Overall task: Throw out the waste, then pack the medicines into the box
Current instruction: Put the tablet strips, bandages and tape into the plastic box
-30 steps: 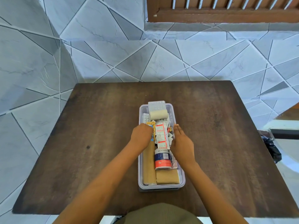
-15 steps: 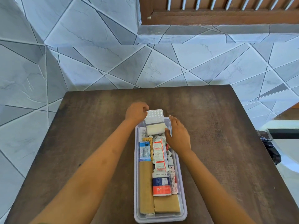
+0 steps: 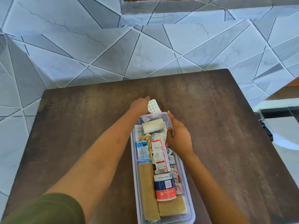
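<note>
A long clear plastic box [image 3: 187, 196] lies lengthwise on the dark wooden table [image 3: 77, 126]. It holds a white bandage roll [image 3: 152, 126], red-and-white sachets [image 3: 160, 152], a blue packet [image 3: 143, 151], a red-white-blue pot [image 3: 164, 187] and tan bandage strips [image 3: 148, 191]. My left hand [image 3: 140, 105] is at the box's far end, shut on a white blister pack [image 3: 153, 107] tilted up over the rim. My right hand [image 3: 178, 136] rests flat on the box's right rim, fingers apart, holding nothing.
Grey-blue tiled wall and floor surround the table. A white-and-black object [image 3: 278, 110] stands off the table's right edge. Bare tabletop lies on both sides of the box.
My left hand moved from the middle of the box to its far end and took hold of the blister pack, lifting it. My right hand slid forward along the right rim.
</note>
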